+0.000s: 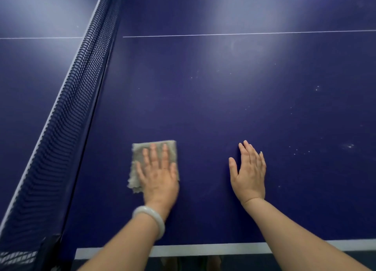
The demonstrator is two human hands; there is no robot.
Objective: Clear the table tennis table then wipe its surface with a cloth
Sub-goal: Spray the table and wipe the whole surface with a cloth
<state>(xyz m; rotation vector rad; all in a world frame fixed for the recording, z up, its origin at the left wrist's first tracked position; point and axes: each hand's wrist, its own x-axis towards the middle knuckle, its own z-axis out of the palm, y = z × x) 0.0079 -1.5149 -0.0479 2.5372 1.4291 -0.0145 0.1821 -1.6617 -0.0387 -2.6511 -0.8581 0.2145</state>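
blue table (223, 99) | cloth (140, 160) under flat left hand (157, 176) fingers | right hand (249, 175) fingers straight, bare tabletop

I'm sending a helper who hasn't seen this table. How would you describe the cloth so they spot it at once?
Start at the dark blue table tennis table and its net on the left. Just right of the net, near the white near edge line, the left hand presses flat on the cloth. It is the only pale grey-beige, frayed square there; the right hand rests on bare table.
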